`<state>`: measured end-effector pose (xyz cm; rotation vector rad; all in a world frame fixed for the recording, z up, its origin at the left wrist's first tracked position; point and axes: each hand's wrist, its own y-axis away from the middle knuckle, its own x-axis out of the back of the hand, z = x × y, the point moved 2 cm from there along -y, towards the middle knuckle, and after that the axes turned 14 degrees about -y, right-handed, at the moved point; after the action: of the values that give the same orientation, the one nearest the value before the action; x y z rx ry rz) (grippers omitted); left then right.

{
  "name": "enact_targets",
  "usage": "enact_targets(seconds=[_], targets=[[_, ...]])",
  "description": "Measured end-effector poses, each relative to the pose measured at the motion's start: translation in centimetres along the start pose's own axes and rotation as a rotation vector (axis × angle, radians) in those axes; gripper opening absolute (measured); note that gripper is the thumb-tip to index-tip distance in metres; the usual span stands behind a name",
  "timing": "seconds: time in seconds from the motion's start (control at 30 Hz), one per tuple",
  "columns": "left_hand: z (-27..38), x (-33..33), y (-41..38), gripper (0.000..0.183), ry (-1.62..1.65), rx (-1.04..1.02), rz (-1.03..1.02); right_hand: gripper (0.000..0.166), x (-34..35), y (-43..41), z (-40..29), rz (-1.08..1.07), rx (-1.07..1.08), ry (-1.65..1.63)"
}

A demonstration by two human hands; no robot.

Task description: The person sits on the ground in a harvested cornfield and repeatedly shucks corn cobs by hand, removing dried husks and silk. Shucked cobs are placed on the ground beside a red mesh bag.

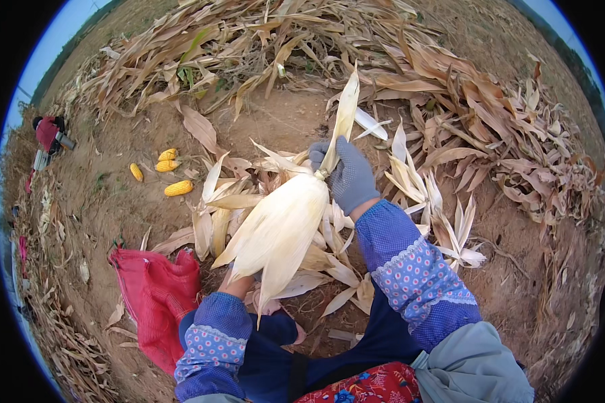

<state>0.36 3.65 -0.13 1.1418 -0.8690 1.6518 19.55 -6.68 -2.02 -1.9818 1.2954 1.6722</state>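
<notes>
My right hand (350, 174), in a grey dotted glove, grips a pale dry corn husk (292, 216) around its stem end. One long husk leaf sticks up past the fingers, while the broad leaves spread down to the left. Behind those leaves lies most of my left hand (256, 274); only the wrist and a bit of glove show, so its fingers are hidden. Whether an ear is inside the husk cannot be told. Beneath both hands is a heap of loose husks (340, 272). Several bare yellow corn ears (178, 188) lie on the soil at the left.
A red mesh sack (154, 297) lies beside my left forearm. Dry corn stalks and leaves (448, 101) form a bank across the far side and right. More opened husks (459, 237) lie right of my hand. A person in red (47, 133) is far off at left.
</notes>
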Motion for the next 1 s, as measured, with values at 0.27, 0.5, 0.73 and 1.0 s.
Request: enact_targets(seconds=[0.27,0.5,0.73,1.0], targets=[[0.6,0.5,-0.4,0.042,-0.138,-0.017,-0.047,0.028,-0.5,-0.2,-0.6,-0.322,-0.254,0.472],[-0.4,-1.5,-1.7,0.030,-0.584,-0.195,-0.036,0.037,0.3,0.1,-0.3,-0.526,0.296,1.701],[-1.4,-1.6,-0.8,0.031,-0.729,-0.189,0.085,0.052,1.1,-0.8,-2.5,-0.303,0.084,1.560],[0.3,-0.4,-1.1,0.042,-0.692,-0.253,0.222,0.052,1.9,-0.5,0.1,-0.352,0.017,1.609]])
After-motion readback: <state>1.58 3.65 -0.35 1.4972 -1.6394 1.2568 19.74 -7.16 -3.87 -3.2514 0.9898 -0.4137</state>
